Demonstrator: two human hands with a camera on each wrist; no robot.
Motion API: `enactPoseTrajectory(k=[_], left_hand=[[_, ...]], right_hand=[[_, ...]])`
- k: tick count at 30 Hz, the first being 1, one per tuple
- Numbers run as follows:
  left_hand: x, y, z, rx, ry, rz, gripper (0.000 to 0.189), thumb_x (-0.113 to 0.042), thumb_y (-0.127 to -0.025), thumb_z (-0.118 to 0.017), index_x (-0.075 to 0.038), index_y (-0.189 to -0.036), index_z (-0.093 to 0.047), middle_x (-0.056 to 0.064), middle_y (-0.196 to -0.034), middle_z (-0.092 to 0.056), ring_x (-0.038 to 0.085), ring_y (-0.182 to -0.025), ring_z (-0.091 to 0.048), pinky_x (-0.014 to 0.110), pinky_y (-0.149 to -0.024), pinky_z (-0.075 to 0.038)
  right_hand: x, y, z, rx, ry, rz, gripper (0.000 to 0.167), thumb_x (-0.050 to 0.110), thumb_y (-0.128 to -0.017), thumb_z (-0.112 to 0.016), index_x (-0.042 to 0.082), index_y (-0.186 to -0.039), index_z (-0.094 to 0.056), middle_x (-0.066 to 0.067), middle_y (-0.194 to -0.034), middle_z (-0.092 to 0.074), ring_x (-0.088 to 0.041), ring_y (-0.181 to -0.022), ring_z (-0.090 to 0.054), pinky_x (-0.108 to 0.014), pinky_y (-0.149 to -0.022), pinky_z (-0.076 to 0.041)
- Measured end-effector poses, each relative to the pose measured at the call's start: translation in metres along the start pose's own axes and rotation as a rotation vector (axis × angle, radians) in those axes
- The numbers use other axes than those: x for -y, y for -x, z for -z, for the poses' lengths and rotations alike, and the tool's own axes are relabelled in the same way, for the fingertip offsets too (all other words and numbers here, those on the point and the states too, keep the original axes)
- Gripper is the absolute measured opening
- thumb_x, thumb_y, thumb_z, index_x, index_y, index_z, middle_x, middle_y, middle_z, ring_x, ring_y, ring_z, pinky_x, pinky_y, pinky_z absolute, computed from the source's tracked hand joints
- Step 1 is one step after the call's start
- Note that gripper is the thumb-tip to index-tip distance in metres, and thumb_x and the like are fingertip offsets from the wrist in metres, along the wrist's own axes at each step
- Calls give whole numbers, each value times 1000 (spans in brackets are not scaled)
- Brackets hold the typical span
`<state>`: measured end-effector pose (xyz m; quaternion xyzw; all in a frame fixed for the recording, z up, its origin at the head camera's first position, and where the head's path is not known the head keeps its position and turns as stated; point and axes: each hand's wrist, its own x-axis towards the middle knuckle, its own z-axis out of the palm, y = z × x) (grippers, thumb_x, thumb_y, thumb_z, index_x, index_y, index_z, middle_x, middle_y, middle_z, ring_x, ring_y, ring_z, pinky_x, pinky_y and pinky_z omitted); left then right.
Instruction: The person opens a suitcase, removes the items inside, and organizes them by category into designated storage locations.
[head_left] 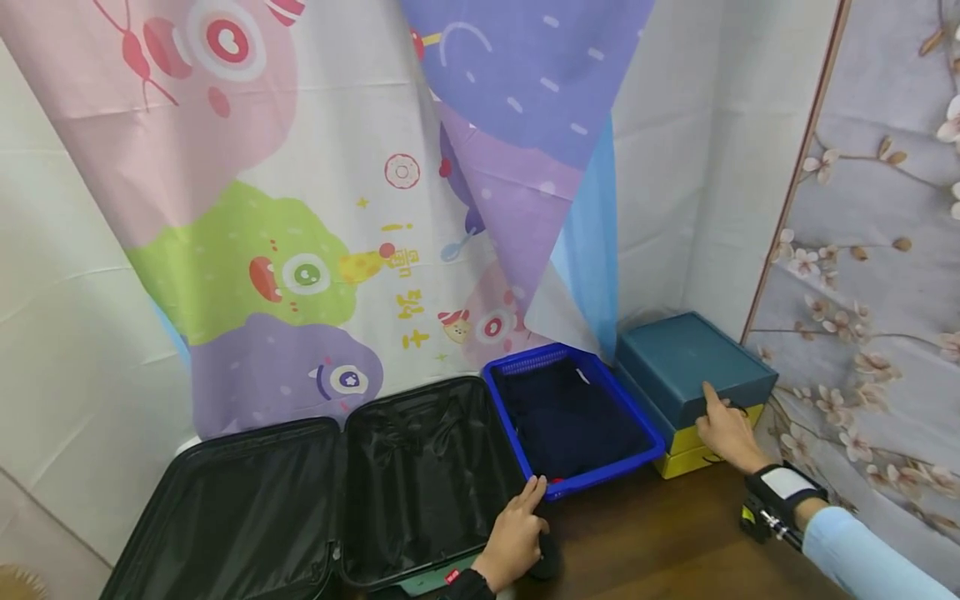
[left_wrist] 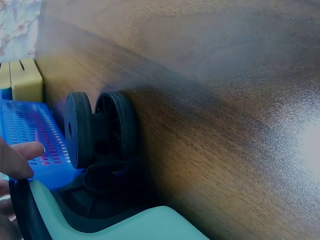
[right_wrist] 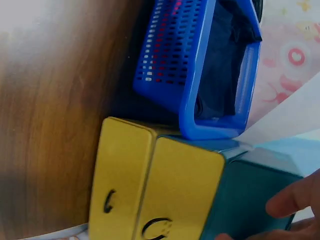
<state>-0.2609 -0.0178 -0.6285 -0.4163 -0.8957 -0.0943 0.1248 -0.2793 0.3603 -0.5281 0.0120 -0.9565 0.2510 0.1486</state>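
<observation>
My left hand (head_left: 517,533) is at the near left corner of a blue plastic basket (head_left: 603,477), beside the rim of an open black-lined suitcase (head_left: 431,492). Its extended fingers reach the basket's edge; the left wrist view catches this hand (left_wrist: 12,165) only partly, over the suitcase's pale green shell (left_wrist: 120,227). Folded dark navy cloth (head_left: 573,417) lies inside the basket. On the right, my right hand (head_left: 727,429) has its index finger straight against the teal top (head_left: 690,358) of a teal-and-yellow box. In the right wrist view, its fingertips spread over the teal part.
The suitcase's other half (head_left: 240,508) lies open at the left. A double black caster wheel (left_wrist: 100,127) sticks out over the brown wooden table (head_left: 645,533). Behind hangs a cartoon-print curtain (head_left: 315,167); a floral panel (head_left: 862,250) stands at the right.
</observation>
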Motion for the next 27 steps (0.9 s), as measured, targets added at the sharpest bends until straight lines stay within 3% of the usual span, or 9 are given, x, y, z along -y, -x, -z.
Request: enactPoseTrajectory(k=[7, 11, 15, 17, 20, 24, 27], left_hand=[[2, 4, 1, 21, 17, 35, 15, -3, -70, -80, -13, -81, -80, 19, -148, -45, 32, -138, -41, 39, -94, -49], [0, 9, -1, 33, 27, 44, 15, -3, -70, -80, -13, -82, -80, 19, -148, -45, 32, -139, -40, 39, -94, -49], [-2, 15, -2, 11, 32, 54, 16, -2, -70, -79, -14, -81, -80, 18, -149, -45, 31, -139, -40, 41, -93, -50], [-4, 17, -3, -11, 36, 50, 16, -1, -70, -78, -14, -80, -80, 19, -148, -46, 32, -138, -41, 41, -93, -51], [-9, 17, -4, -44, 46, 30, 17, 0, -69, -77, -14, -79, -80, 20, -146, -48, 33, -136, -44, 38, -92, -51], [-16, 14, -4, -55, 97, 14, 21, 2, -72, -72, -14, -84, -79, 21, -143, -50, 33, -133, -46, 33, -91, -50], [-11, 5, -1, -47, 226, 25, 21, 4, -80, -65, -10, -92, -74, 21, -139, -54, 33, -131, -49, 32, -94, -49]], right_hand=[[0, -36, -21, 63, -57, 8, 70, -3, -85, -44, -15, -148, -18, -30, -79, -46, -12, -43, -29, -29, -44, -26], [2, -53, -28, 146, -49, -62, 72, -3, -86, -42, -11, -151, -12, -46, -102, -44, -14, -44, -32, -30, -44, -30], [8, -66, -32, 250, -43, -159, 74, -1, -88, -38, -5, -154, -4, -56, -137, -18, -15, -45, -32, -30, -46, -31], [10, -70, -33, 282, -41, -195, 75, -1, -89, -37, -3, -154, -1, -54, -141, -3, -14, -46, -31, -30, -47, -31], [12, -71, -31, 316, -16, -257, 77, 0, -89, -36, 1, -155, 3, -51, -143, 4, -15, -48, -31, -32, -50, -30], [12, -71, -27, 331, 43, -330, 81, -1, -89, -40, 4, -155, 6, -51, -144, 2, -23, -52, -42, -38, -54, -36], [14, -69, -33, 232, 117, -348, 83, -1, -88, -47, 2, -155, 2, -50, -143, -16, -43, -66, -56, -50, -62, -45]])
